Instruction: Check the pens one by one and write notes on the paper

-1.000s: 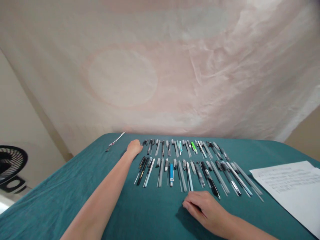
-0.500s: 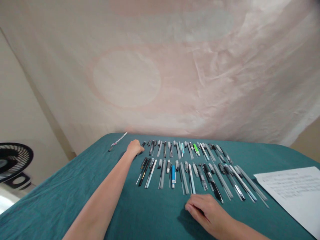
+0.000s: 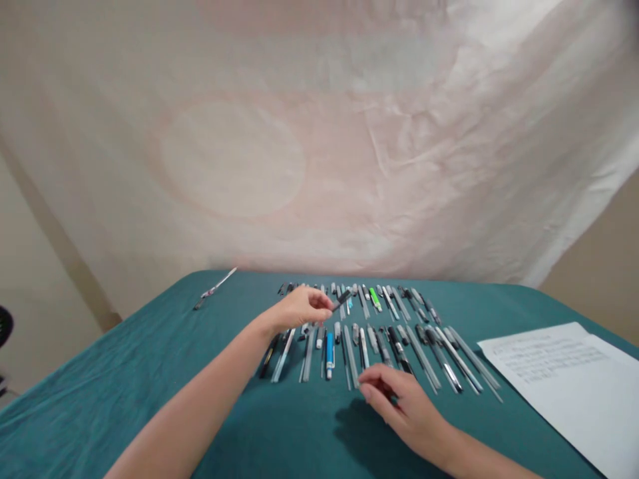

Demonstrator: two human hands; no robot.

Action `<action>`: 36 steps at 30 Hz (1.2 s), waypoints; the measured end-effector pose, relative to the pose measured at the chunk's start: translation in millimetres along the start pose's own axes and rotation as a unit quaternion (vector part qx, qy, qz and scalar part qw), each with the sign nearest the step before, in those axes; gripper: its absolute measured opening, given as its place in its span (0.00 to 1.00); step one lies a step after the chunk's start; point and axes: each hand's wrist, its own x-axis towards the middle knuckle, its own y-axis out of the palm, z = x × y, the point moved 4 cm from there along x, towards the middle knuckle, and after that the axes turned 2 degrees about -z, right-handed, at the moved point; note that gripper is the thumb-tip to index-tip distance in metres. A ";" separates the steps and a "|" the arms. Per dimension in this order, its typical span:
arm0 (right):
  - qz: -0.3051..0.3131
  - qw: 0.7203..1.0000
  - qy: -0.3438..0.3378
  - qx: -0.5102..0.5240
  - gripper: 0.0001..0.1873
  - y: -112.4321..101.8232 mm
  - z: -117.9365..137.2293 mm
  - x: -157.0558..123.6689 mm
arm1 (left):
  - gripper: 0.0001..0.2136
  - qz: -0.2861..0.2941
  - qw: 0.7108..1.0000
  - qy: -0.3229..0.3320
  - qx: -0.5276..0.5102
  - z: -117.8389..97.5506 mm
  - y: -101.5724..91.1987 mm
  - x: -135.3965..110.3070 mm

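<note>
Left hand (image 3: 302,308): we pinch dark piece (image 3: 342,300) beyond blue pen (image 3: 330,352).
Right hand (image 3: 402,406): half-curled, slack, seemingly empty.
Care: best clear neighbouring pens (image 3: 375,299).

Can't ID dark slim piece (image 3: 343,301) in L hand (image 3: 302,307), approx 5 o'clock: too small, one end hidden by fingers. Can't count pens (image 3: 283,357) btwn 6 and 7, partly blocked by L hand + L forearm (image 3: 212,396). Can't see near end of black pen (image 3: 401,350) at 5, behind R hand (image 3: 402,407). Can't read txt (image 3: 554,356) on paper (image 3: 574,412) at 4: too small, sheet cut off by frame. Can't ID dark rounded thing (image 3: 4,326) btwn 8 and 9, mostly out of frame.
</note>
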 end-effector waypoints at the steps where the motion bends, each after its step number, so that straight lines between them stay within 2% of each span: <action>1: -0.021 0.999 0.027 0.035 0.11 -4.4 -2.1 1.7 | 0.10 0.028 0.999 0.011 -0.018 -7.9 16.8 -2.5; 3: -0.057 0.990 0.069 0.107 0.14 -12.9 -5.8 5.0 | 0.10 0.073 0.996 0.030 -0.046 -19.4 46.2 -8.4; 5: -0.084 0.981 0.085 0.155 0.14 -20.4 -7.3 7.4 | 0.09 0.100 0.992 0.043 -0.064 -25.4 67.7 -13.8; 9: -0.110 0.974 0.090 0.174 0.15 -29.3 -9.1 9.6 | 0.07 0.124 0.986 0.058 -0.092 -26.7 87.6 -18.2; 13: -0.116 0.976 0.095 0.160 0.16 -34.8 -12.2 13.1 | 0.10 0.130 0.983 0.062 -0.113 -24.3 89.1 -16.3; 16: -0.141 0.976 0.088 0.142 0.16 -47.4 -11.3 17.6 | 0.11 0.109 0.985 0.074 -0.107 -23.2 85.2 -14.1; 20: -0.241 0.961 0.059 0.123 0.16 -82.6 -5.4 21.5 | 0.11 0.068 0.991 0.093 -0.061 -20.0 79.8 -11.2; 23: -0.326 0.938 0.026 0.119 0.16 -110.2 -1.2 21.2 | 0.10 0.058 0.992 0.110 -0.033 -18.5 79.9 -9.8; 25: -0.354 0.927 0.017 0.119 0.16 -121.4 0.0 20.9 | 0.09 0.058 0.991 0.117 -0.028 -18.7 81.2 -9.6; 28: -0.352 0.929 0.014 0.116 0.15 -126.2 0.9 21.3 | 0.09 0.064 0.991 0.113 -0.029 -19.9 83.3 -10.8; 36: -0.332 0.937 0.021 0.108 0.16 -121.2 -1.7 22.4 | 0.08 0.060 0.993 0.094 -0.022 -27.0 82.9 -15.3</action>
